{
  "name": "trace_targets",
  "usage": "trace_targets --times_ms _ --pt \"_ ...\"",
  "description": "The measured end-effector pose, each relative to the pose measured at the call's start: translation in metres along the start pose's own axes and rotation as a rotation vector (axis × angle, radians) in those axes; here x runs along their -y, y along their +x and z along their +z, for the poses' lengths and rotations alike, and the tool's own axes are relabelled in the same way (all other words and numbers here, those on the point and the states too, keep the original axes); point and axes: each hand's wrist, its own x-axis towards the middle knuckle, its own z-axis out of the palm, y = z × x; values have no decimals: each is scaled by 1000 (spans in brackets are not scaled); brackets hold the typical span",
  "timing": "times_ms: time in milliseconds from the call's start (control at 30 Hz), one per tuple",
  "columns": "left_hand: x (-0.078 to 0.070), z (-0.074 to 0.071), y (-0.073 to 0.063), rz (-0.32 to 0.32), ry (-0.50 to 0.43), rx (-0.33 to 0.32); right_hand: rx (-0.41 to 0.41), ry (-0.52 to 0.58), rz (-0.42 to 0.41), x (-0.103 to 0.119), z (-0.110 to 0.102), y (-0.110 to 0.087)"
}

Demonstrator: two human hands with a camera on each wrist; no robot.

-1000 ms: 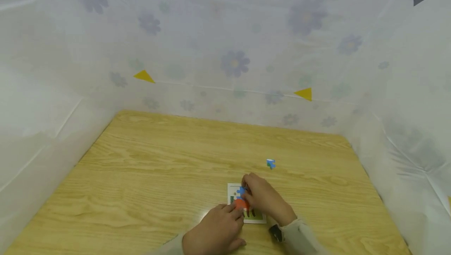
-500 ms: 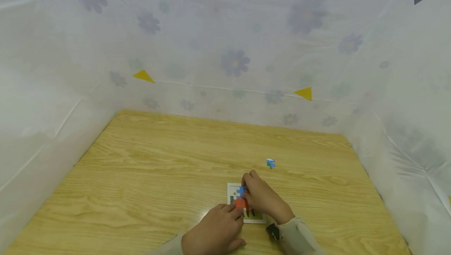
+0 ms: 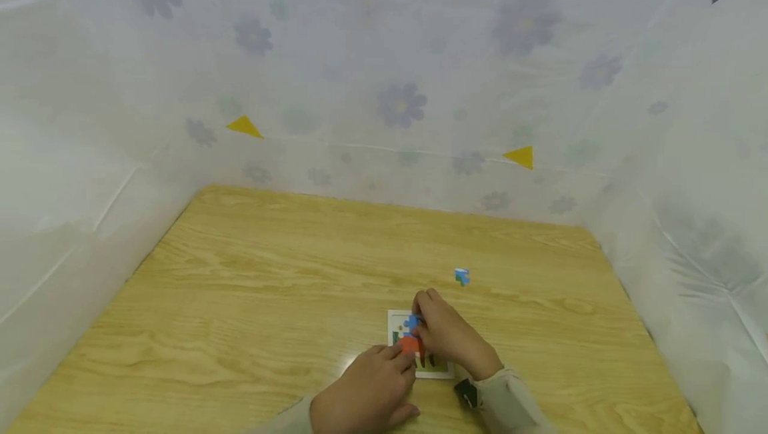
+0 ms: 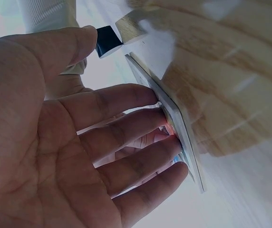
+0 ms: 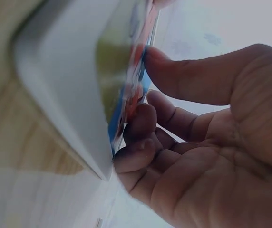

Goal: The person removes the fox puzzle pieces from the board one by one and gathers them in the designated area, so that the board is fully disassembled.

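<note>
A small jigsaw puzzle board (image 3: 391, 318) with a white border lies near the table's front. Its picture shows a red-orange animal shape (image 3: 411, 346) with dark legs over green ground. My left hand (image 3: 373, 387) rests its fairly straight fingertips on the red part; in the left wrist view those fingers (image 4: 131, 137) meet the board's face, thumb held apart. Curled over the board's upper right, my right hand (image 3: 453, 339) pinches a blue puzzle piece (image 5: 144, 80) between thumb and fingers, mostly hidden by them. Another blue area (image 3: 411, 323) shows left of the right fingertips.
A loose blue, white and green puzzle piece (image 3: 461, 277) lies on the wood-grain table (image 3: 270, 274) beyond the right hand. Pale flowered sheeting (image 3: 336, 87) encloses the table at the back and both sides. A black device (image 3: 466, 394) sits at the right wrist.
The right wrist has turned slightly, while its fingers stay at the same spot on the board. The left hand keeps its place. The head view has tipped a little.
</note>
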Motion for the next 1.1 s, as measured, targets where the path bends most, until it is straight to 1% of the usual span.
trace_targets --times_ms 133,233,333,533,933,1100 --pt "1 -2 1 0 -12 0 -13 3 4 2 -2 1" --pt "3 -3 3 -6 -31 13 -28 -4 -1 3 -4 3" --pt "3 -3 4 -15 -42 27 -25 -7 -13 0 -5 4" --pt "3 -2 2 -16 -44 41 19 34 -62 -7 -7 5" --pt "2 -4 2 -18 -32 46 66 107 -96 -21 -9 7" --pt "2 -3 2 -16 -40 64 91 170 -149 -28 -11 8"
